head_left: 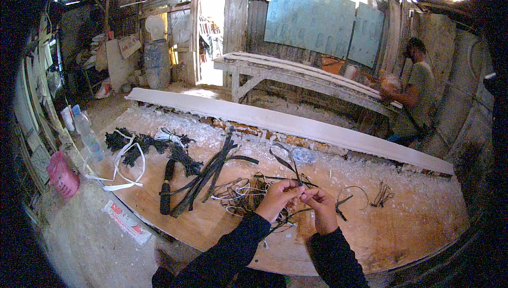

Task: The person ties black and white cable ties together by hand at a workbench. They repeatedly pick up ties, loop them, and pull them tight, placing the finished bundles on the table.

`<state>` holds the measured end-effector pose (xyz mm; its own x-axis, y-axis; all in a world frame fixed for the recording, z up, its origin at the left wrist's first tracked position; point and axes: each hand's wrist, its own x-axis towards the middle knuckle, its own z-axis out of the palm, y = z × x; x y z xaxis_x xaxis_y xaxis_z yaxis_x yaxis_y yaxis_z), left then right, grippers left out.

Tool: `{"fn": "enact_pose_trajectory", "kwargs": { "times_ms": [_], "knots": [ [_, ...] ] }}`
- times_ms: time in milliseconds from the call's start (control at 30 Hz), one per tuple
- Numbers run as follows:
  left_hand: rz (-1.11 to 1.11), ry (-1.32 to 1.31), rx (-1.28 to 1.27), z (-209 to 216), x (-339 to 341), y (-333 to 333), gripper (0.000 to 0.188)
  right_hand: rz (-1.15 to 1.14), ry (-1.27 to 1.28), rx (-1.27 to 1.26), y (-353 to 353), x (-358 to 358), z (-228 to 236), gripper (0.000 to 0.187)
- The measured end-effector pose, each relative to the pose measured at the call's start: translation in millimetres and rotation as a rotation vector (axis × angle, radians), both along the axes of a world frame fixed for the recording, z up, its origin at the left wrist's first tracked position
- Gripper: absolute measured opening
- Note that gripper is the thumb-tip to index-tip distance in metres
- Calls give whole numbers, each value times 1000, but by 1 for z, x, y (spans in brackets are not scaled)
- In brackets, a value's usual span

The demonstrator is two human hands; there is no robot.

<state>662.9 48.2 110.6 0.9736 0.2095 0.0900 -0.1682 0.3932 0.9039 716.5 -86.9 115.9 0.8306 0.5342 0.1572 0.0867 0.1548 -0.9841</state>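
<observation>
Over the wooden table (391, 230), my left hand (278, 199) and my right hand (320, 207) meet, fingertips pinched together. Between them is a thin dark strip (290, 165), whose loop stands up above the fingers; its exact material cannot be made out. A tangle of dark and white cords (241, 197) lies beside and partly behind my left hand. Further left is a bundle of flat black strips (206, 177), next to a black stick-like piece (166, 192). Short dark strip ends (341, 211) and a small bunch of thin wires (382, 195) lie right of my right hand.
Black cord bundles (135, 145) and a white strap (124, 186) lie at the table's left. A long white ledge (286, 124) edges its far side. A clear bottle (89, 134) and pink sack (63, 174) stand left. Beyond, a person (418, 92) works at a bench (301, 79).
</observation>
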Motion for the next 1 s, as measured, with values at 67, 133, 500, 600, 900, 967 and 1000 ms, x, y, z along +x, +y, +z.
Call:
{"fn": "enact_pose_trajectory", "kwargs": {
  "times_ms": [67,133,500,600,900,967,1000],
  "knots": [
    [-2,15,4,0,0,0,13,11,26,-3,0,2,-3,14],
    [6,35,9,0,0,0,13,28,40,6,0,3,-4,14],
    [50,49,-80,3,-3,1,15,116,40,110,3,-5,3,9],
    [64,50,-101,3,-3,3,14,121,19,79,2,-5,5,14],
    [103,39,-265,3,-3,9,11,216,-5,62,3,-8,0,20],
    [91,61,-263,3,-3,10,10,174,-72,27,4,-7,-1,23],
    [81,44,-266,3,-3,9,11,161,-81,19,4,-7,-2,21]
  ]
}}
